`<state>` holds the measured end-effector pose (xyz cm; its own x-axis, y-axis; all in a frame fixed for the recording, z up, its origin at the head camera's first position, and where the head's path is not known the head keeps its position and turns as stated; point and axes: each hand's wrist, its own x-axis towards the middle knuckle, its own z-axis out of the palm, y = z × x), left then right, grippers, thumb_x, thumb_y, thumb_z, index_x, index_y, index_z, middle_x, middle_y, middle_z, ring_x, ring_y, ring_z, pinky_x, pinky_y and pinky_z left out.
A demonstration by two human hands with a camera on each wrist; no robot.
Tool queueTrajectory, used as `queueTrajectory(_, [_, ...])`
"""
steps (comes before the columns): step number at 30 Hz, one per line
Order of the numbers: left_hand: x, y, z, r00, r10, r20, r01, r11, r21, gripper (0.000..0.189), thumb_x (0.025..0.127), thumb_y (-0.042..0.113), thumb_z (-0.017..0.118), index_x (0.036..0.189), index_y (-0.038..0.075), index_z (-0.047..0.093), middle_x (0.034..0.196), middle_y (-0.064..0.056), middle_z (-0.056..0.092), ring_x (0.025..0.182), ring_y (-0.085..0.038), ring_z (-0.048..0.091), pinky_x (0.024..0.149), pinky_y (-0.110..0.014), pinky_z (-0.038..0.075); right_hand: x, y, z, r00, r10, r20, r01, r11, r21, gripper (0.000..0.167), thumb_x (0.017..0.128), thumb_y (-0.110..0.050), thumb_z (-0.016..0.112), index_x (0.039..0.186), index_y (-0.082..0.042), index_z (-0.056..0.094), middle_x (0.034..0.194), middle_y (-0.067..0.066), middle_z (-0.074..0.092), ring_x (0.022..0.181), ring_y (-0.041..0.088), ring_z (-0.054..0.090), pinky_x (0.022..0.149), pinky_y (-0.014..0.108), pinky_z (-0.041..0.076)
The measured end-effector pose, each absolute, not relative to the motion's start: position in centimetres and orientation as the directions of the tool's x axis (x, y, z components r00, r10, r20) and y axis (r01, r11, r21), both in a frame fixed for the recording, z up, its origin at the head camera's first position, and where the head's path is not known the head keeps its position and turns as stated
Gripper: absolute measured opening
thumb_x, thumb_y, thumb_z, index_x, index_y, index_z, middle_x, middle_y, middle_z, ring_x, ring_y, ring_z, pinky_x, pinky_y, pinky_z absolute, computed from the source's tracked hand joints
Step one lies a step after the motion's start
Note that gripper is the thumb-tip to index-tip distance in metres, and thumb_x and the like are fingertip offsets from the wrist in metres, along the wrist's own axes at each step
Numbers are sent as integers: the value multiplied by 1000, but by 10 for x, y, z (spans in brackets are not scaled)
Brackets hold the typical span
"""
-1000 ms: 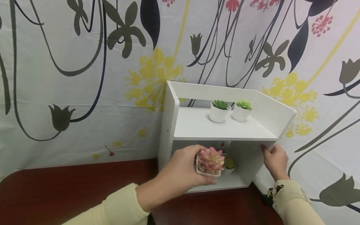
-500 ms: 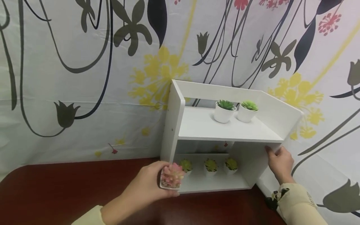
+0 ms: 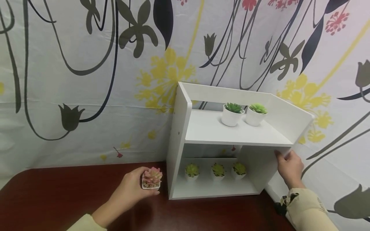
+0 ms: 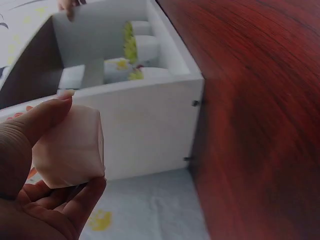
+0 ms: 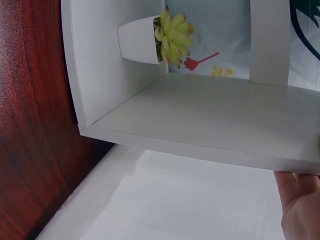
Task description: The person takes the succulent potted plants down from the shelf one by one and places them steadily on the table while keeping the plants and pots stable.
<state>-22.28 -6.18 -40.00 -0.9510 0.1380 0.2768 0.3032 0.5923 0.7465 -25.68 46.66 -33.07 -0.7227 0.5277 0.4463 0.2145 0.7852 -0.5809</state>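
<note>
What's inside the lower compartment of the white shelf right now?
Three yellow-green succulents in white pots stand in a row in the lower compartment. The inner face of the left side panel is turned from view, and the pots cover the floor beneath them.

Right hand (image 3: 290, 168): fingers partly concealed behind the side panel (image 3: 255, 166) of the shelf (image 3: 214, 133); the right wrist view cuts the hand off. Pink succulent (image 3: 152, 177): almost wholly obscured by its pot (image 4: 72, 150) and the left hand (image 3: 131, 186) in the left wrist view. Dark item (image 3: 280, 208) beside the right cuff (image 3: 302, 202): partly covered, unidentifiable from here.
</note>
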Motion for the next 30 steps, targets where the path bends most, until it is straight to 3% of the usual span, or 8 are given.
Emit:
queueTrajectory(5, [-235, -60, -419, -964, 141, 226, 266, 568, 778, 64, 58, 15, 98, 112, 6, 66, 103, -4, 70, 96, -17, 67, 86, -39, 56, -255, 465, -331, -713, 541, 446, 222, 777, -589, 40, 101, -36, 58, 97, 4, 59, 91, 29, 67, 78, 34, 56, 57, 32, 38])
queueTrajectory(10, [-249, -57, -436, -982, 149, 115, 176, 512, 841, 73, 62, 17, 97, 123, -2, 61, 107, -9, 70, 97, -21, 68, 85, -44, 57, -255, 464, -329, -723, 537, 435, 217, 774, -595, 42, 102, -36, 56, 102, 6, 60, 97, 31, 67, 79, 33, 58, 56, 31, 39])
queueTrajectory(17, [-261, -51, -460, -994, 103, -23, 14, 340, 940, 72, 66, 6, 91, 127, -11, 56, 109, -17, 69, 95, -20, 65, 82, -39, 57, -255, 462, -331, -717, 532, 450, 207, 779, -592, 40, 102, -35, 56, 94, 4, 57, 91, 28, 66, 75, 32, 57, 56, 32, 39])
queueTrajectory(25, [-266, -36, -475, -997, 61, 46, 71, 525, 848, 75, 59, 8, 96, 123, -7, 59, 107, -16, 70, 99, -30, 66, 90, -50, 55, -255, 463, -333, -707, 545, 451, 207, 769, -605, 40, 102, -36, 56, 97, 4, 56, 95, 30, 66, 79, 35, 58, 56, 32, 39])
queueTrajectory(30, [-267, -33, -477, -996, 68, 52, 79, 512, 855, 73, 61, 10, 96, 122, -6, 59, 107, -16, 70, 101, -30, 66, 90, -51, 55, -256, 462, -335, -715, 544, 440, 206, 765, -611, 41, 103, -36, 55, 101, 5, 57, 101, 32, 66, 82, 38, 60, 55, 31, 40])
